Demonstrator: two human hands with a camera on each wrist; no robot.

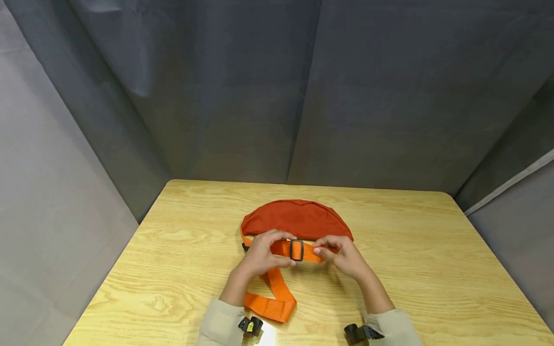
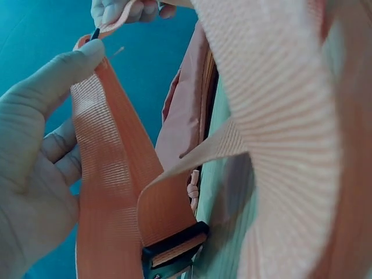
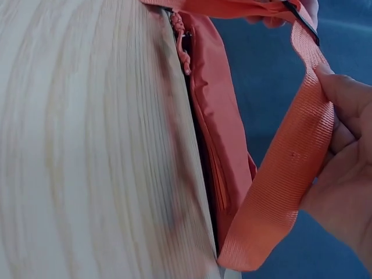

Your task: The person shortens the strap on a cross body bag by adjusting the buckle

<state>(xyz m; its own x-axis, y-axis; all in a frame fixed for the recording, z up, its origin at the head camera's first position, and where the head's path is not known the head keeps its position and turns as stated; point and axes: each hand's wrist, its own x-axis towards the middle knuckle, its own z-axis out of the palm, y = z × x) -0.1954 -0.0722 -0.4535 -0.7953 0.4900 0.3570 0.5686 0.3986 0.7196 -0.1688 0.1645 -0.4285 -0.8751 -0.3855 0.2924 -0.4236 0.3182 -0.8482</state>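
A red-orange waist bag [image 1: 297, 217] lies on the table, its curved side facing away. Its orange webbing strap [image 1: 312, 253] is lifted in front of it, threaded through a black slide buckle [image 1: 302, 250]. My left hand [image 1: 261, 252] holds the slide buckle between thumb and fingertips; in the left wrist view the thumb presses at its edge. Just right of the buckle, my right hand [image 1: 345, 252] pinches the strap, thumb in front. A loose strap length [image 1: 277, 307] folds down onto the table below my left hand.
A second black buckle [image 2: 174, 250] is on the strap near the bag's left end. A corded zip pull [image 3: 182, 46] hangs from the bag. The wooden table [image 1: 433, 259] has grey curtains [image 1: 277, 96] behind it and cloth at both sides.
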